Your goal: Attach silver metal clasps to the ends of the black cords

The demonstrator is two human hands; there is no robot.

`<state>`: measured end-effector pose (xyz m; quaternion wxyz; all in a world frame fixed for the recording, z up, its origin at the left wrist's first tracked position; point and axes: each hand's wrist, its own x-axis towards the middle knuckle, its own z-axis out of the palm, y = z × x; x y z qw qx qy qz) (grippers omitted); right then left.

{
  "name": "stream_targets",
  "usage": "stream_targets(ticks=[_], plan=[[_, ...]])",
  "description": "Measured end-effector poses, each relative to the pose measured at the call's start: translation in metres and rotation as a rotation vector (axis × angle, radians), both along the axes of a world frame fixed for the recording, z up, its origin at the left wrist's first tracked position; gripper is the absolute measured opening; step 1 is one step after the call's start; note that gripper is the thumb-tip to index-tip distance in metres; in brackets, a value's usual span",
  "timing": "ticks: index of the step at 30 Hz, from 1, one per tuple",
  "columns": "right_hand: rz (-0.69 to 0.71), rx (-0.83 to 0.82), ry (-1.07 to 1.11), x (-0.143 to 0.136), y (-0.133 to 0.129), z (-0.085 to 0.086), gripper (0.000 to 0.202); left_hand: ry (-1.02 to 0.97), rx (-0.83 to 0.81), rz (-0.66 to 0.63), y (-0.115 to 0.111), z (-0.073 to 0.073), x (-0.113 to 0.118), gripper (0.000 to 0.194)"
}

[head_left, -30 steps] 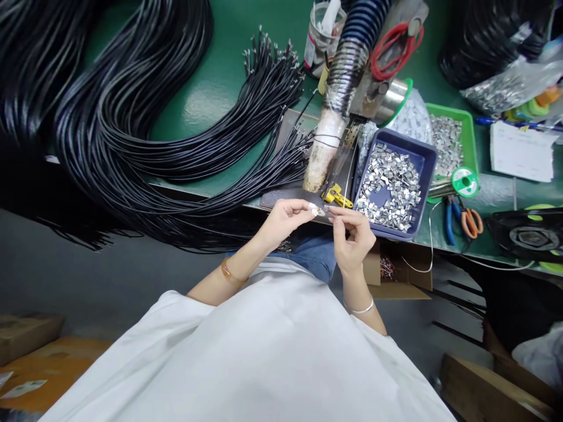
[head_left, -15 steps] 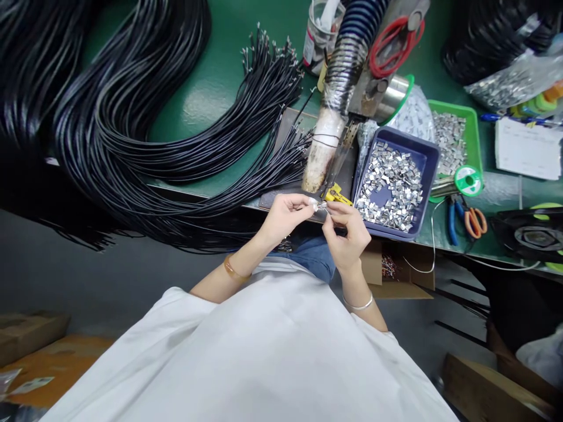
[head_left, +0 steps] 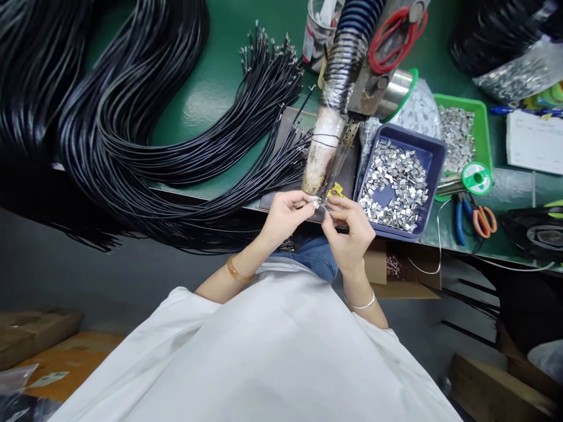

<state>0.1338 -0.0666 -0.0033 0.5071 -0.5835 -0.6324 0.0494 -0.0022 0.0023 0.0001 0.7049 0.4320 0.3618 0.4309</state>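
My left hand [head_left: 288, 217] is closed in a pinch, with a small shiny metal piece [head_left: 315, 202] at its fingertips. Just right of it, my right hand [head_left: 352, 227] also pinches, and a thin pale wire [head_left: 324, 207] shows at its fingertips. The fingers hide much of both pieces. Directly beyond the hands stand the tip of a wrapped hose [head_left: 315, 173] and a metal soldering holder [head_left: 343, 153]. A yellow part [head_left: 336, 190] shows behind my right fingers. Black cables [head_left: 229, 152] with bared ends lie to the left.
On the right, a dark blue tray [head_left: 440, 153] holds many small metal connector shells. Behind it are a green tray [head_left: 484, 120] and a solder spool [head_left: 477, 178]. Pliers [head_left: 460, 220] lie near the bench edge. An open carton [head_left: 376, 264] sits below.
The view has shifted slightly, so the trays and tools appear farther right. My hands stay pinched close together; the thin wire between the fingertips shows a little more clearly.
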Motion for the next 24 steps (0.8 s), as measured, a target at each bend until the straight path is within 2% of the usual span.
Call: stream_targets(ticks=[7,13,24], plan=[[0.001,0.018,-0.013,0.0011,0.0009,-0.0024,0.014,0.001,-0.021,-0.011,0.0013,-0.0028,0.0013,0.014],[-0.016,0.025,-0.012,-0.0001,0.0008,0.0019,0.014,0.037,0.015,0.013,-0.0018,0.0005,0.0024,0.008],[0.032,0.002,-0.003,0.0013,-0.0011,0.003,0.016,0.056,-0.035,-0.023,-0.0003,-0.0015,-0.0008,0.014]])
